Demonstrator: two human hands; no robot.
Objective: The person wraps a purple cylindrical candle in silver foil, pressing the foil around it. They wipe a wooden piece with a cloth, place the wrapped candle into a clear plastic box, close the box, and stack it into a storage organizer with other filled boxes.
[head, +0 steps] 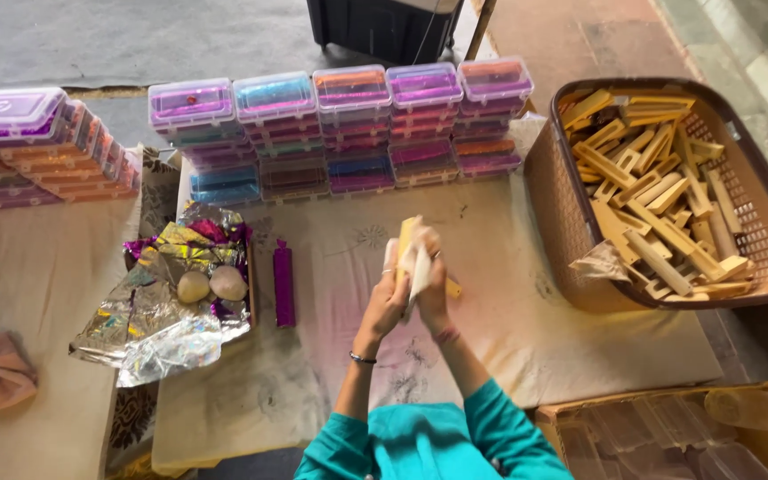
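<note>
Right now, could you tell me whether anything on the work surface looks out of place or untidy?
Mostly orderly. The stacked plastic boxes stand in neat rows, but the far-left stack leans and fans out sideways. The foil sheets lie crumpled, held by two round stones. The wooden pieces in the basket are heaped loosely. Nothing looks spilled or broken.

Basket point(553, 191) of wooden pieces point(660, 209)

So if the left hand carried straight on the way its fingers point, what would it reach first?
Probably the row of stacked clear plastic boxes at the far table edge. The left hand points up-frame over bare cloth, though height is unclear.
</note>
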